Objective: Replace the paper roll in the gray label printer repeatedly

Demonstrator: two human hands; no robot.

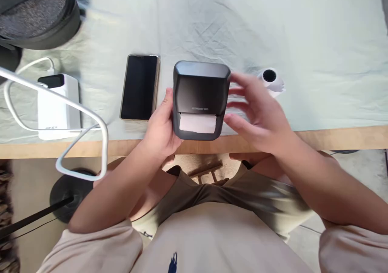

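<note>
A dark grey label printer is held up over the table's front edge, a strip of white label paper showing in its slot. My left hand grips the printer's left side, thumb along the edge, the other fingers hidden beneath. On the other side, my right hand has its fingers spread and slightly blurred, the tips at or very near the printer's right side. Behind that hand lies a white paper roll with a dark core, partly covered by the hand.
A smartphone with a dark screen lies left of the printer. Farther left stands a white power bank with a white cable looping over the table edge. A black bag occupies the far left corner.
</note>
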